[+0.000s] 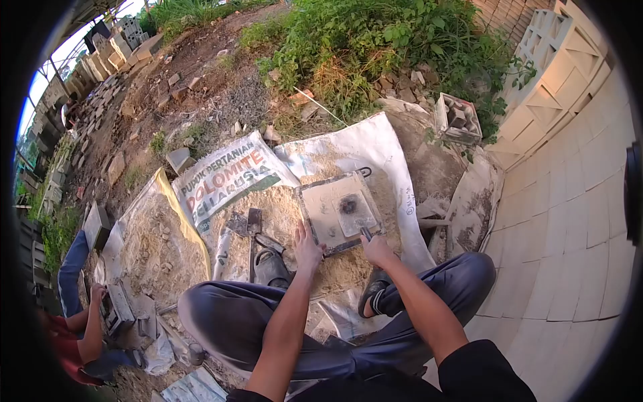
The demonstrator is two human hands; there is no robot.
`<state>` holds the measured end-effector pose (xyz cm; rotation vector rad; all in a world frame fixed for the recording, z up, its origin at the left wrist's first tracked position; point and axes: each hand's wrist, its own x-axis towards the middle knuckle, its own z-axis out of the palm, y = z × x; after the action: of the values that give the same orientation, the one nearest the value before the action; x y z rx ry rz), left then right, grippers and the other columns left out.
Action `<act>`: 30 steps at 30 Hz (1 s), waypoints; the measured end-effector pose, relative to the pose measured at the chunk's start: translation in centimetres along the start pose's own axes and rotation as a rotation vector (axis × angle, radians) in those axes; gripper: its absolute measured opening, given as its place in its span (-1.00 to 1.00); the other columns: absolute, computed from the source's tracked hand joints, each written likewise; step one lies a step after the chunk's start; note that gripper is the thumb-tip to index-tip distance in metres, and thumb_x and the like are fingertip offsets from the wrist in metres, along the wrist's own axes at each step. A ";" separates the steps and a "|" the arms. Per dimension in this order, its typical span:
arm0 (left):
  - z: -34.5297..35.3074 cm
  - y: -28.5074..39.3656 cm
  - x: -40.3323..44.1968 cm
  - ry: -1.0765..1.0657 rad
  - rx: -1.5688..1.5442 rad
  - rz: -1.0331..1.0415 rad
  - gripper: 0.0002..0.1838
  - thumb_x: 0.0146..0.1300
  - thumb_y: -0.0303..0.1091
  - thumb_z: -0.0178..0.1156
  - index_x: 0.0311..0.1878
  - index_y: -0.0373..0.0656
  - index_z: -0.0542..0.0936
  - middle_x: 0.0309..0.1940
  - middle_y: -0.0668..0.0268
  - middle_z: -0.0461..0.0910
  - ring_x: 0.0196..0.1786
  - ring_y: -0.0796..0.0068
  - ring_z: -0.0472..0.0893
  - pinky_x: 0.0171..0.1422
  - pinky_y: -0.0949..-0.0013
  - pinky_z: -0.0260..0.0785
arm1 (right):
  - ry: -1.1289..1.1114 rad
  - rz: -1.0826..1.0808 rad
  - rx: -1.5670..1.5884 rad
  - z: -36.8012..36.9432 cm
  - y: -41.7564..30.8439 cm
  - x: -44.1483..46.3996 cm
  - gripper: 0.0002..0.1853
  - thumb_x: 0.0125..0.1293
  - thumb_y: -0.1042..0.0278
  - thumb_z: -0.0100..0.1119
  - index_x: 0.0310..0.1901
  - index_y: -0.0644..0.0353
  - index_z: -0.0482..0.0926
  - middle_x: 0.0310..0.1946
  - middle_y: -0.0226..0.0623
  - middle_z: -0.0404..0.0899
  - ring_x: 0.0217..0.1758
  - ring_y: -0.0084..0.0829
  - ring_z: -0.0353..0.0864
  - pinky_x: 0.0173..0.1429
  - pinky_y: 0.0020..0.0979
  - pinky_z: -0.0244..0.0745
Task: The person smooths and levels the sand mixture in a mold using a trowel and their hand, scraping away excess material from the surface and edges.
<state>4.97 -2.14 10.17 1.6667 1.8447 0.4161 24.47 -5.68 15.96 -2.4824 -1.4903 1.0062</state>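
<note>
In front of my feet lies a square mould [323, 213] with a dark frame, filled level with pale sandy material. A lighter square patch with a dark smudge [349, 204] shows on its right part. My left hand [309, 249] rests at the mould's near left edge, fingers stretched out. My right hand [379, 250] is closed round the dark handle of a small trowel [362, 226], at the near right edge. The trowel's blade, partly hard to make out, lies over the pale surface. Left of the mould, a dark flat-bladed tool [254, 221] lies on the sand.
Printed sacks [234, 175] spread beneath hold loose sandy material [157, 244]. At the left, a co-worker's hand [98, 293] touches a grey block mould [119, 309]. Stacked pale blocks [556, 234] wall the right side. A box of rubble [458, 119] stands behind, near green plants [375, 47].
</note>
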 end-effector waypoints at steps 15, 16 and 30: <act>1.4 -3.3 0.2 -0.027 -0.553 -0.353 -0.72 -0.06 -0.34 0.36 -0.27 -0.23 0.60 -0.41 0.21 0.63 -0.42 0.42 0.60 -0.31 0.38 0.43 | 0.217 -0.298 0.075 -3.9 -4.3 -5.4 -0.56 0.33 0.09 -0.13 0.07 0.28 0.33 -0.26 0.25 0.52 -0.15 0.14 0.52 -0.06 -0.03 0.37; 1.7 -3.6 0.3 -0.013 -0.586 -0.345 -0.77 -0.05 -0.35 0.35 -0.31 -0.24 0.61 -0.48 0.25 0.62 -0.48 0.46 0.58 -0.35 0.39 0.43 | 0.168 -0.245 0.056 -4.9 -7.1 -4.9 -0.52 0.34 0.10 -0.16 0.19 0.23 0.22 -0.23 0.27 0.50 -0.12 0.17 0.50 -0.03 -0.01 0.35; 5.0 -6.5 2.0 -0.037 -0.787 -0.384 -0.80 -0.04 -0.40 0.32 -0.30 -0.21 0.64 -0.46 0.31 0.63 -0.48 0.55 0.57 -0.40 0.45 0.43 | -0.108 -0.167 -0.195 3.2 -1.4 -8.2 -0.39 0.36 0.10 -0.28 0.36 0.08 -0.14 -0.31 0.25 0.53 -0.20 0.19 0.53 -0.05 0.03 0.39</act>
<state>3.02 -2.03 1.96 0.7709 1.6100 0.8011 18.98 -12.39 18.02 -2.4084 -1.8775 1.0253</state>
